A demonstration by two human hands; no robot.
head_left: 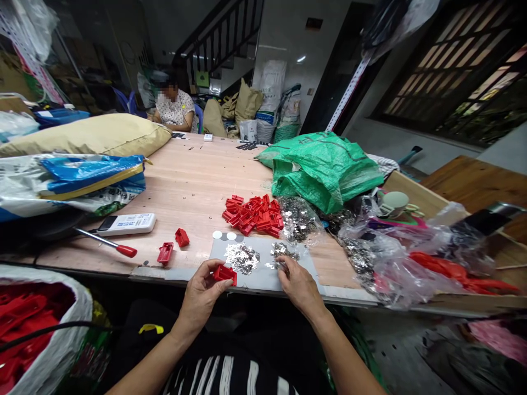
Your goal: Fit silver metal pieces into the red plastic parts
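Note:
My left hand (pixel 202 296) grips a red plastic housing (pixel 225 275), its open side up, just over the table's front edge. My right hand (pixel 298 285) has its thumb and forefinger pinched at the near side of a small pile of metal plates (pixel 284 250); a shiny bit shows between the fingertips, partly hidden. Between the hands lies another pile of silvery metal plates (pixel 242 258) on a grey mat (pixel 263 280). Behind it is a heap of red plastic housings (pixel 253 215). Two more, one red housing (pixel 165 253) and another housing (pixel 181 237), rest to the left.
A lever with a red knob (pixel 125 250) and a white box-shaped device (pixel 127 224) are at left. A sack of red parts (pixel 84 296) stands below. Plastic bags of metal plates (pixel 300 219), a green sack (pixel 325 164) and a cluttered tray lie right. A person (pixel 177 109) sits across the table.

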